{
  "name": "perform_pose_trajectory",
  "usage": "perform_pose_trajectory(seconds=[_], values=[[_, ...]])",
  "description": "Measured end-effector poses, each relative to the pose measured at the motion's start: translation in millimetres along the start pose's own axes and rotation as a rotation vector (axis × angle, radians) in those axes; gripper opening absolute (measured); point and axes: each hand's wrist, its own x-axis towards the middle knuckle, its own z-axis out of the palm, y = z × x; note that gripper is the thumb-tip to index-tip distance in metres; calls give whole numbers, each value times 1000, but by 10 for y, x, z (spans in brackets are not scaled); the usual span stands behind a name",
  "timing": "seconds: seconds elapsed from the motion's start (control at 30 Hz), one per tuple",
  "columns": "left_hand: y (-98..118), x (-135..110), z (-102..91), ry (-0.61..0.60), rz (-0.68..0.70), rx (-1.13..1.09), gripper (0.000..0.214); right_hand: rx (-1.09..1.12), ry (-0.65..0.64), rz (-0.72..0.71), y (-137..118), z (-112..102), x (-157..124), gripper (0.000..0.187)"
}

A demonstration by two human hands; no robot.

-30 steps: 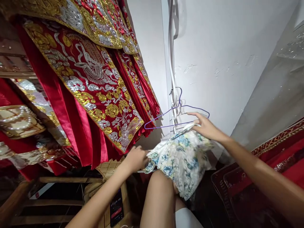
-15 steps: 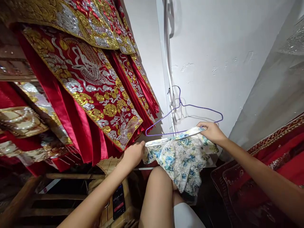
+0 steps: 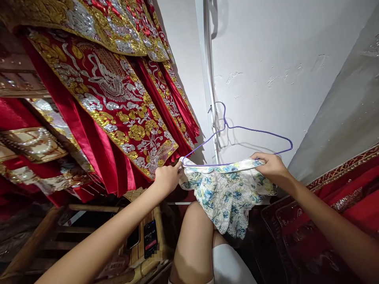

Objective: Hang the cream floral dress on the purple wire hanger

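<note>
Fabric with a blue floral print (image 3: 225,193) is stretched between both hands, right at the bottom bar of a purple wire hanger (image 3: 257,130) hooked on the white wall (image 3: 266,59). The left hand (image 3: 166,177) is closed, pinching the cloth's upper edge at the hanger's left tip. The right hand (image 3: 271,165) is closed on the same edge, a little short of the right tip. That edge runs left to right, nearly parallel to the bar. Whether it already wraps over the wire is hard to tell. The rest droops onto the person's knee (image 3: 195,236). Red gold-embroidered robes (image 3: 118,102) hang close on the left.
</note>
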Motion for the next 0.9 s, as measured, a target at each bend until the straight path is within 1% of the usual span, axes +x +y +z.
perform_pose_trajectory(seconds=[0.07, 0.1, 0.27, 0.4, 0.5, 0.63, 0.73, 0.9], values=[[-12, 32, -8, -4, -4, 21, 60, 21, -41, 0, -34, 11, -56, 24], [-19, 45, -10, 4, -3, 27, 62, 12, -40, -9, -43, 12, -78, 24], [-75, 56, -48, 75, 10, 47, 61, -87, 53, -73, -21, -15, -98, 26], [-123, 3, -119, 118, 19, 65, 58, -80, 62, -73, -9, -16, -85, 29], [-143, -41, -154, 137, 25, 70, 54, -102, 63, -52, 9, -6, -91, 37], [-166, -94, -153, 147, 82, 101, 46, -118, 76, -61, 58, 0, -97, 45], [-211, -135, -163, 145, 121, 125, 39, -121, 76, -73, 62, 5, -104, 45], [-265, -218, -235, 145, 137, 136, 42, -110, 89, -92, 46, 22, -109, 42]])
